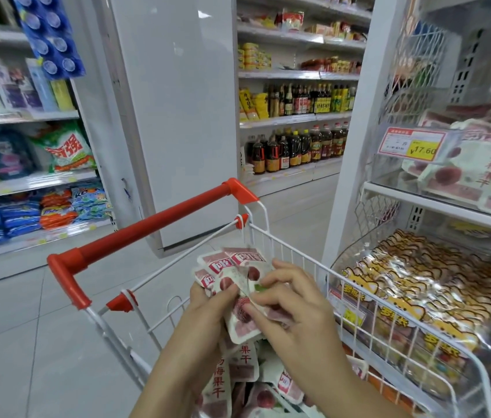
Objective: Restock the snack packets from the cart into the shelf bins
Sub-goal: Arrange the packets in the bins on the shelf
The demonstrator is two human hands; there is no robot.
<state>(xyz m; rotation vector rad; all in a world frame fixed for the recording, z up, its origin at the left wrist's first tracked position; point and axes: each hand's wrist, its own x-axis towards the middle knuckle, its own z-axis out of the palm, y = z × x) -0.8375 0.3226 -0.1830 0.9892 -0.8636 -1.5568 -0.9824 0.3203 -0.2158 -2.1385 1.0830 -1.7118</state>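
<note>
Above the white wire cart [271,239] with its red handle [147,227], both hands hold a fanned bunch of white-and-pink snack packets [232,267] printed with red berries. My left hand [208,306] grips the bunch from below with the thumb across the front. My right hand [295,300] pinches the packets from the right side. More of the same packets [238,375] lie loose in the cart under my forearms. At the right, a clear shelf bin [389,173] holds matching packets [461,176] behind a red and yellow price tag [413,144].
Below that bin, a lower bin [341,263] is filled with shiny yellow snack bags [425,282]. A white pillar [175,116] stands ahead of the cart. Shelves of detergent [27,164] line the left aisle, bottles of oil and sauce [295,146] the far shelf. Grey tiled floor lies left.
</note>
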